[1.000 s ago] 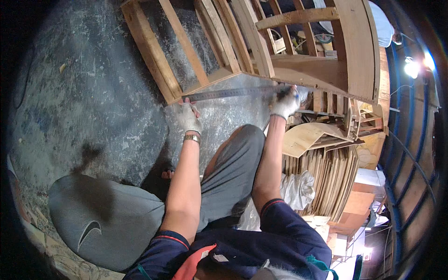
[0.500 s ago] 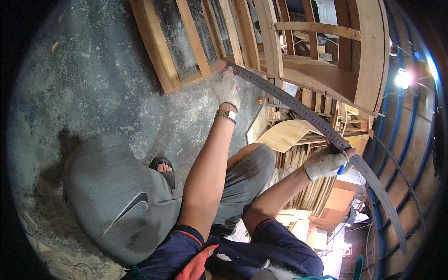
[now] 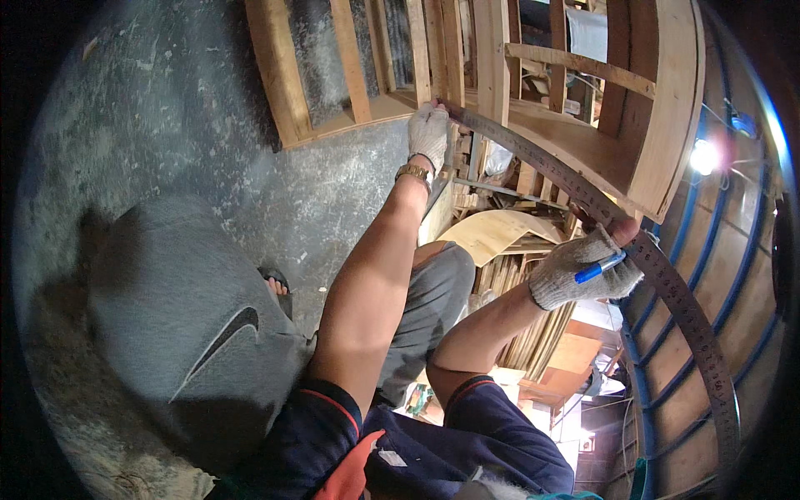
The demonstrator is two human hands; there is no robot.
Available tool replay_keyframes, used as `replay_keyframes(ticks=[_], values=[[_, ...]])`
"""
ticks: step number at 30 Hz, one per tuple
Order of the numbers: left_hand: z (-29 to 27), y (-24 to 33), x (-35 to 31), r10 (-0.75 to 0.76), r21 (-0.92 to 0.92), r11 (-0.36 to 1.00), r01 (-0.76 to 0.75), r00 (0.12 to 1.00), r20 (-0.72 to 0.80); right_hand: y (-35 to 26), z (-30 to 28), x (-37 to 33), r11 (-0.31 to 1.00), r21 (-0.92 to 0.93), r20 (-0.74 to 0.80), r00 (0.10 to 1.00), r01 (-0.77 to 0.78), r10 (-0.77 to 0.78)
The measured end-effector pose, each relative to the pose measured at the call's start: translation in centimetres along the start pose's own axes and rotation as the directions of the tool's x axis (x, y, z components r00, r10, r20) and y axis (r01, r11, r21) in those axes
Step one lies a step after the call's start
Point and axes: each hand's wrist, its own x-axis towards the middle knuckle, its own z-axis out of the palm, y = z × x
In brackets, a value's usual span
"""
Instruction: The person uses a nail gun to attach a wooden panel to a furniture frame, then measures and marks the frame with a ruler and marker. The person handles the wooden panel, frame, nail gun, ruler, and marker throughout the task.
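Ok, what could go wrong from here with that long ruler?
The right hand holds both the ruler and a blue pen, so its grip might slip. A long stretch of ruler runs free past that hand and could knock into something. The left hand is at the other end, close to the wooden frame; if that end slides, the ruler may shift out of place.
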Motion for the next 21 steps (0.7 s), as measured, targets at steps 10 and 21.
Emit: replay_keyframes(ticks=[10,21], values=[[-0.7,-1.4,0.6,0.365,0.401,0.845,-0.352,0.93,0.048,-1.4,1.8,2.7,0.979,-0.169,0.009,0.993,0.116,-0.117],[1.0,-0.2,-2.8,0.24,0.395,0.891,-0.222,0.971,0.003,2.4,-0.2,5.3,0.882,-0.272,0.154,0.922,0.385,-0.356]])
